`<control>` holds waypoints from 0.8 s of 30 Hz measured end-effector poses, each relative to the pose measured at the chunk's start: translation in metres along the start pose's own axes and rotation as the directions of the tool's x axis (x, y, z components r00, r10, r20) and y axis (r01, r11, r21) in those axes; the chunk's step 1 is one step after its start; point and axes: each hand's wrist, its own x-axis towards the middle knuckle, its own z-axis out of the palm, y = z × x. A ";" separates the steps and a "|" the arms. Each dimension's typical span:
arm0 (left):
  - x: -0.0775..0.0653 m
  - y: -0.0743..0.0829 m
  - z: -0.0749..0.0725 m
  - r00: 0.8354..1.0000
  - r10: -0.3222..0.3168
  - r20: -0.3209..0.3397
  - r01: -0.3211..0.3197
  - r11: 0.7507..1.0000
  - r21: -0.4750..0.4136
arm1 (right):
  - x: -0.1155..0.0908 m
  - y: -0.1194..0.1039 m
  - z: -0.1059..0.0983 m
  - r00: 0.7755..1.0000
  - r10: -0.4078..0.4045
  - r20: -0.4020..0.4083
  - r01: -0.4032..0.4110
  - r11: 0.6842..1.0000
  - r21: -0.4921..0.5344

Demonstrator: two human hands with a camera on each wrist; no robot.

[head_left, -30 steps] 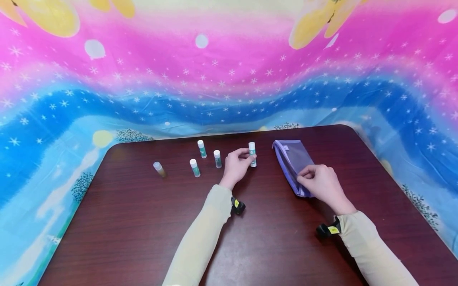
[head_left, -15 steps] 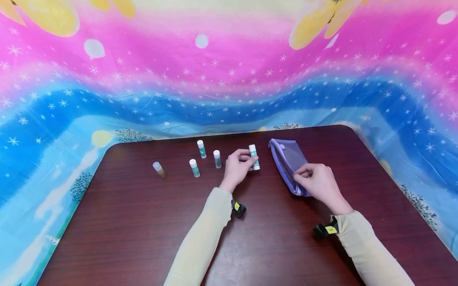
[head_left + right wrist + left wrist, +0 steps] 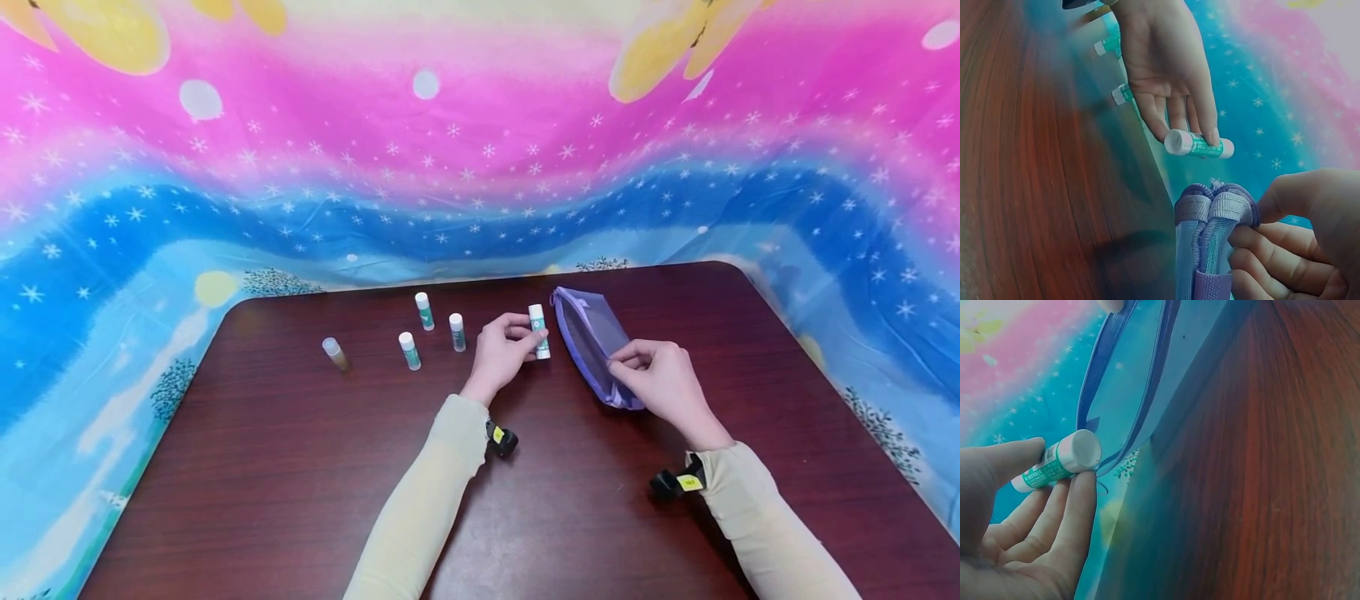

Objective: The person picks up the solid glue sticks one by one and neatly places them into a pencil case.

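Inspector: What are the grips doing?

Operator: From my station I am seeing the left hand (image 3: pixel 501 354) pinching a green-labelled stick (image 3: pixel 537 319) between thumb and fingers. The right hand (image 3: pixel 666 382) is pinching the edge of a purple pouch (image 3: pixel 606 323), whose mouth is gaping.

Inspector: Position of the stick?

Operator: It is leaning slightly off upright in the left grip, just beside the pouch and outside it. I am finding no clear contact.

Inspector: Handling advice?

Operator: With the two sitting this close, I am recommending a light pinch, the stick lining up with the mouth, and the right grip drawing the edge taut so the mesh, which I am judging soft, is not folding inward.

Inspector: Surface and room?

Operator: The dark wood-grain worktop (image 3: pixel 300 475) is reflecting light between the forearms. Three similar sticks (image 3: pixel 409 352) and an amber tube (image 3: pixel 335 353) are standing to the left. A pink-and-blue snowflake backdrop (image 3: pixel 480 158) is hanging behind
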 end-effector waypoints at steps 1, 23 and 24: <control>0.000 0.001 0.000 1.000 0.003 0.003 -0.003 1.000 -0.003 | 0.000 -0.001 0.000 1.000 0.001 0.001 -0.001 1.000 0.004; -0.001 0.003 0.003 0.998 -0.045 0.033 0.045 0.999 -0.017 | -0.003 -0.011 0.007 0.997 0.032 0.064 -0.038 0.996 0.084; -0.001 0.003 0.003 0.998 -0.052 0.033 0.053 0.998 -0.018 | -0.003 -0.012 0.007 0.997 0.033 0.069 -0.039 0.995 0.088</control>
